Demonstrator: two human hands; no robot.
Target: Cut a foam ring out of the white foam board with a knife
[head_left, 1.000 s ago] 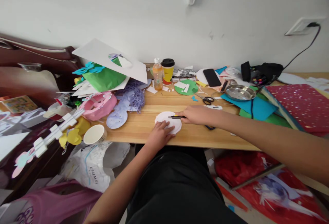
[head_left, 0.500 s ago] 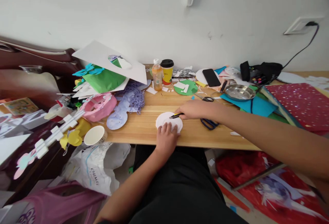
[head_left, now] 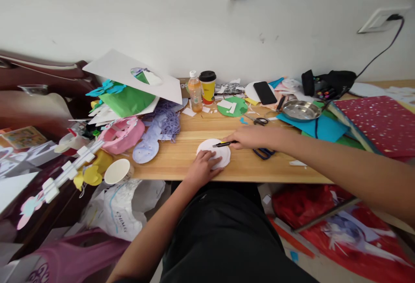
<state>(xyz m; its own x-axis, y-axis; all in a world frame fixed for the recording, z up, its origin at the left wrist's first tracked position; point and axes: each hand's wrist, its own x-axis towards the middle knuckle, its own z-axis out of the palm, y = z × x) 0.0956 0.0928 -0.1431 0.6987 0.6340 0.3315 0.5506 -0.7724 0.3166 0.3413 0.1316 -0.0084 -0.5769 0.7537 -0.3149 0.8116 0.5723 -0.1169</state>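
Note:
A white round paper disc lies flat on the wooden table close to its front edge. My left hand rests on the disc's lower left part, fingers stretched out and pressing it down. In my right hand is a black and yellow utility knife, whose tip points left over the upper part of the disc. Whether the blade touches the paper I cannot tell. Dark-handled scissors lie just under my right wrist, partly hidden by the forearm.
Behind the disc stand an orange drink bottle and a yellow cup. A second pair of scissors, a phone and a metal dish lie at the back right. At left are a paper cup and purple yarn.
My left hand has shifted slightly left on the disc, with its fingers now more to the side. The knife has moved a little to the right relative to the disc. The view has shifted slightly.

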